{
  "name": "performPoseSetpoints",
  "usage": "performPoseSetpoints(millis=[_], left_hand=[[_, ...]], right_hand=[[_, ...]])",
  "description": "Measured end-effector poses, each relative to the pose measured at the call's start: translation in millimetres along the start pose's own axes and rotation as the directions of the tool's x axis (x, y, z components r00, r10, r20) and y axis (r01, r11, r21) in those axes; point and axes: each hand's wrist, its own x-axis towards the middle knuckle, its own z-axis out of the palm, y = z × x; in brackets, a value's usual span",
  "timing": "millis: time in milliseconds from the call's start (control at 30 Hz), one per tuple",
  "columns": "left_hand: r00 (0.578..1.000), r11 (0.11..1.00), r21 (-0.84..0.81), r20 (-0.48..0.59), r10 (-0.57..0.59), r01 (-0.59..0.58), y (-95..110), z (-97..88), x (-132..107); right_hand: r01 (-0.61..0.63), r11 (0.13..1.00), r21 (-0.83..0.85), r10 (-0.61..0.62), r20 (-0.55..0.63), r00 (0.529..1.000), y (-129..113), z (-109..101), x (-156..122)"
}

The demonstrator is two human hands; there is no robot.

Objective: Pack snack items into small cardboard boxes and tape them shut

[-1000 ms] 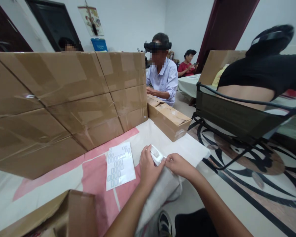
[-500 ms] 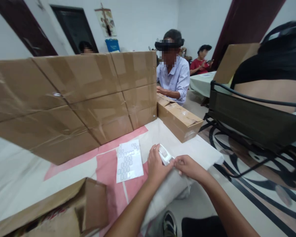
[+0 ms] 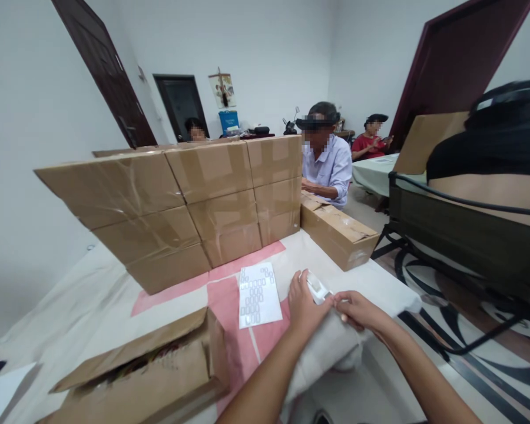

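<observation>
Pink-and-white cloth [image 3: 224, 297] is spread below. Small white oblong plastic device [image 3: 318, 288] is gripped in left hand [image 3: 304, 305], between fingers and thumb; right hand [image 3: 358, 309] is closed at the device's near end.

Your cloth-covered table [image 3: 380, 291] carries stacked boxes [image 3: 218, 212] far left, a long box [image 3: 329, 241] far right, an open box [image 3: 168, 380] near left, a sheet [image 3: 265, 300] between.

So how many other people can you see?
4 in view: a head behind the stacked boxes, a person in a pale shirt beyond them, a person in red by the far table, and a person in black at right. More may be hidden.
</observation>
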Motion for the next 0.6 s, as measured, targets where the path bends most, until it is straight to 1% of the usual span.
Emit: performPoseSetpoints(millis=[133,267,367,400,467,500,567,600], left_hand=[[1.0,1.0,-0.012,-0.002,-0.008,0.007,3,-2.4,-1],[1.0,0.998,-0.055,-0.024,-0.003,0.001,5,-3.8,-3],[0.998,0.994,-0.11,-0.066,0.011,-0.018,10,-8.6,-5],[0.996,0.991,-0.131,-0.09,0.022,-0.034,15,-12.8,-5],[0.987,0.979,-0.18,-0.144,0.066,-0.091,30,-27.3,-6],[0.981,0.969,-0.206,-0.163,0.101,-0.134,40,-37.5,-7],[0.967,0.938,-0.259,-0.165,0.193,-0.232,61,-62.3,-13],[0.959,0.921,-0.28,-0.157,0.234,-0.271,70,-75.7,-18]], right_hand=[[-0.032,0.998,-0.052,0.033,0.015,0.999,3,5,-8],[-0.076,0.991,-0.109,0.08,0.033,0.996,6,7,-28],[-0.062,0.99,-0.128,0.063,0.004,0.998,-4,2,-45],[-0.037,0.991,-0.127,0.035,-0.015,0.999,-11,0,-49],[0.083,0.992,-0.097,-0.092,-0.091,0.992,-30,-2,-56],[0.169,0.983,-0.073,-0.178,-0.146,0.973,-42,0,-59],[0.356,0.934,-0.008,-0.347,-0.254,0.903,-69,8,-60],[0.435,0.9,0.034,-0.409,-0.277,0.869,-82,16,-60]])
